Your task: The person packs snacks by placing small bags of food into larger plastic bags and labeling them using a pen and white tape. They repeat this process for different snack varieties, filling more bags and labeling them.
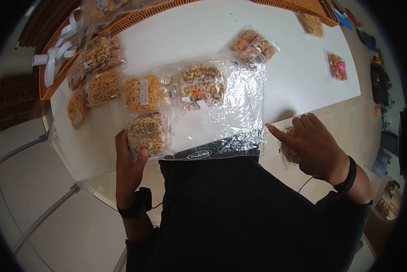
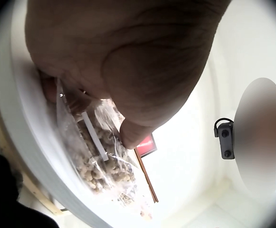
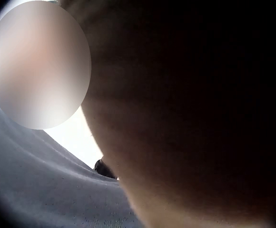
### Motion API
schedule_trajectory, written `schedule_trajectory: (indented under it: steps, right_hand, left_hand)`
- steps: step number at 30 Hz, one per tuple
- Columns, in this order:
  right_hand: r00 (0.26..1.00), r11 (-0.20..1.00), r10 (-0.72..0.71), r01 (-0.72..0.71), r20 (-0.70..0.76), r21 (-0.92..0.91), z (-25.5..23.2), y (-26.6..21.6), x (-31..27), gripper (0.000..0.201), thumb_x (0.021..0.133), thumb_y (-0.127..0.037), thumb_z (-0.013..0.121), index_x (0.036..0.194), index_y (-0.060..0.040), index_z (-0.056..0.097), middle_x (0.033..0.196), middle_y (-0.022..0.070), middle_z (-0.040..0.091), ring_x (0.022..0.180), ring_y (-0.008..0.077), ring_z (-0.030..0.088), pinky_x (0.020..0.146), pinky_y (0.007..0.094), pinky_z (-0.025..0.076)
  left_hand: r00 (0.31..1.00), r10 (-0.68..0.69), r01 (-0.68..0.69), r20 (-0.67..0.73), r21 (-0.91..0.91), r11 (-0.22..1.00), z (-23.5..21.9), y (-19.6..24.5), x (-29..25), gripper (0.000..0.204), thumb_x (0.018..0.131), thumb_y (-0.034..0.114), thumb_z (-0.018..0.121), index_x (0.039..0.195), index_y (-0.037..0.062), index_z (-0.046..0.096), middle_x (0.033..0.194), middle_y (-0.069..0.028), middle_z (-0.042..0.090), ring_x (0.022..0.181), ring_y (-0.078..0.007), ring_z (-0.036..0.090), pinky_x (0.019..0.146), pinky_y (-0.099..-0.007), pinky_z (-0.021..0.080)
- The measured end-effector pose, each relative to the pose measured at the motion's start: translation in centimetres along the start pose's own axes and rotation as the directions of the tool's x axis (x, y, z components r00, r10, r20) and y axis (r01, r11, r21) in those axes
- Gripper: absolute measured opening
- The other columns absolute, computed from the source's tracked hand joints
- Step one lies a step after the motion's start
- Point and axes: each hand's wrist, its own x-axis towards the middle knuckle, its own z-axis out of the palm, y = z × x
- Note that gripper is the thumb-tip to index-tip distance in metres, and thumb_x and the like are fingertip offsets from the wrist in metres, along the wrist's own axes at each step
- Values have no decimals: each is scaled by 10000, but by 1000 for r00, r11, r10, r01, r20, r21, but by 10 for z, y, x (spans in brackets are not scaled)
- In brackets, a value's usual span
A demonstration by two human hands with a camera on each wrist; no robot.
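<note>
At the table's near edge, the left hand [image 1: 130, 162] grips a clear snack packet [image 1: 147, 135], its thumb on the front; the left wrist view shows the same packet [image 2: 104, 161] under the hand [image 2: 123, 61]. To the right of it a large clear bag [image 1: 239, 99] with a black printed band lies flat, and a nut-like snack packet [image 1: 202, 84] is on or in it; I cannot tell which. The right hand [image 1: 314, 147] is over another packet [image 1: 288, 154], index finger extended toward the bag's right edge; whether it holds that packet is hidden. Its own view is mostly dark skin [image 3: 185, 114].
Several snack packets [image 1: 104, 86] lie on the left of the white table [image 1: 303, 97], with a yellow one [image 1: 141, 94] beside the bag. More packets [image 1: 254, 46] lie at the back and right [image 1: 338, 67]. Wicker baskets [image 1: 153, 12] line the far edge, with white ribbon [image 1: 50, 68] at left.
</note>
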Motion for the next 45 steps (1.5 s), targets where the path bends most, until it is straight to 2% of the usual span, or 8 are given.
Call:
schedule_trajectory:
  steps: [4, 7, 13, 23, 27, 30, 36, 45]
  right_hand:
    - [995, 997, 76, -75, 59, -20, 7, -13, 0, 891, 707, -6, 728, 1516, -201, 411, 960, 93, 567, 953, 240, 535, 938, 358, 396]
    - [996, 990, 1, -13, -86, -137, 21, -21, 0, 817, 755, -18, 704, 1504, -187, 424, 938, 67, 551, 940, 229, 527, 932, 358, 395]
    - [939, 939, -43, -79, -341, -336, 9, -36, 2, 724, 810, -60, 655, 1490, -161, 428, 940, 49, 509, 942, 220, 505, 955, 367, 395]
    - [963, 971, -39, -26, -268, -236, -14, -22, 18, 845, 667, 52, 674, 1453, -189, 480, 968, 105, 524, 953, 274, 515, 937, 392, 413]
    - [957, 924, -48, -67, -287, -377, -18, -10, 32, 843, 723, 29, 673, 1497, -192, 423, 954, 78, 539, 952, 243, 525, 934, 379, 410]
    - [961, 953, -8, -76, -276, -292, -24, -7, 38, 884, 698, 29, 685, 1510, -187, 412, 937, 77, 520, 935, 245, 526, 901, 379, 430]
    - [889, 999, -29, 16, -457, -32, -30, -8, 44, 983, 618, -6, 735, 1528, -149, 390, 961, 104, 519, 894, 305, 534, 854, 408, 469]
    - [903, 881, -76, 260, -423, 396, -14, -9, 57, 1089, 520, -106, 839, 1501, -34, 373, 1155, 164, 566, 1109, 381, 561, 1006, 457, 452]
  left_hand:
    - [999, 48, -47, -21, 47, 998, 1, -6, -2, 606, 909, 151, 585, 1445, -17, 360, 1382, -168, 439, 1323, -278, 422, 1135, -395, 296]
    - [996, 85, -84, -18, 49, 995, 0, -9, -2, 618, 906, 124, 580, 1458, -27, 346, 1392, -176, 435, 1337, -288, 408, 1143, -400, 284]
    - [996, 86, -86, 13, 49, 995, -4, -15, -1, 597, 919, 121, 598, 1445, -37, 361, 1373, -177, 443, 1315, -291, 429, 1132, -396, 307]
    - [991, 130, -130, -2, -12, 991, -2, -17, 0, 554, 932, 155, 622, 1400, -46, 403, 1316, -172, 465, 1245, -296, 474, 1091, -397, 354]
    - [986, 167, -166, -8, 43, 985, -3, -16, 1, 566, 931, 173, 634, 1394, -55, 400, 1316, -186, 463, 1238, -314, 474, 1085, -407, 359]
    - [982, 189, -187, -12, 78, 979, -4, -20, 0, 577, 930, 187, 642, 1389, -63, 398, 1321, -199, 459, 1242, -328, 469, 1085, -417, 359]
    - [984, 179, -178, -11, 56, 982, -4, -20, 0, 599, 924, 199, 651, 1388, -74, 391, 1329, -208, 455, 1250, -336, 466, 1086, -423, 360]
    - [981, 195, -194, -5, 64, 979, -5, -20, 1, 615, 919, 194, 654, 1396, -81, 379, 1332, -211, 454, 1248, -340, 469, 1084, -426, 363]
